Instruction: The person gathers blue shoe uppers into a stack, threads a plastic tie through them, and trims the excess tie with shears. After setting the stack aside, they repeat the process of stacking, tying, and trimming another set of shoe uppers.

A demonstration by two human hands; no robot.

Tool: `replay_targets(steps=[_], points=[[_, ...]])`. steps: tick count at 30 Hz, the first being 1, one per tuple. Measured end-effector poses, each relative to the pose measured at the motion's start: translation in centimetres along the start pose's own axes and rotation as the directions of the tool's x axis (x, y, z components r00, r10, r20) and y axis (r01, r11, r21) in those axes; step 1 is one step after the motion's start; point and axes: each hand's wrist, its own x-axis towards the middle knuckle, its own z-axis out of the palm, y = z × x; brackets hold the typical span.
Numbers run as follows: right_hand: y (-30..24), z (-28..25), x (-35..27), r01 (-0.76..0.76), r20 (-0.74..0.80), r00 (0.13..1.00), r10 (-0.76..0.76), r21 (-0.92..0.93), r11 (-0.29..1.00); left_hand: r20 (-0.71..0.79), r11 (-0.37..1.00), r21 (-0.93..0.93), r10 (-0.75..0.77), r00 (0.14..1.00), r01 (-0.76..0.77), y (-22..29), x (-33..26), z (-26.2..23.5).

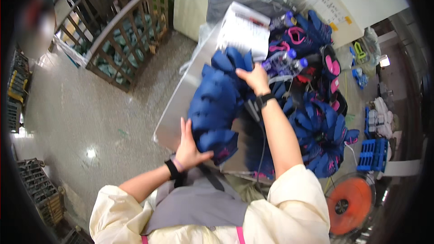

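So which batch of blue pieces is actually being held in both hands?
The stacked blue row over the metal table, held by left hand and right hand. The other blue heap lies untouched to the right.

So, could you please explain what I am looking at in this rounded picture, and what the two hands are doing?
It is one view, from a wide fisheye camera on a person's head, looking down, so straight edges bend. There is no machine, only bare hands. The left hand and the right hand grip the two ends of a long stack of dark blue shaped fabric pieces over a shiny metal table. More blue and pink pieces are heaped to the right. An orange fan stands nearby.
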Motion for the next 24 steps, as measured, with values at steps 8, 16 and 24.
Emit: replay_targets(steps=[8,16,24], points=[[1.4,0.7,3.3,-0.084,0.176,0.984,0.01,0.417,0.905,0.246,0.863,-0.498,0.049,0.968,0.083,-4.2,4.8,-2.2],[-6.2,-0.1,-2.7,-0.24,0.508,0.837,-0.202,0.673,0.7,0.164,0.808,-0.584,0.026,0.986,0.076,-6.5,3.1,-6.4],[-7.7,5.4,-1.5,-0.053,0.457,0.85,-0.263,0.571,0.819,0.428,0.549,-0.76,0.022,0.903,0.347,-10.0,7.4,-13.8]])
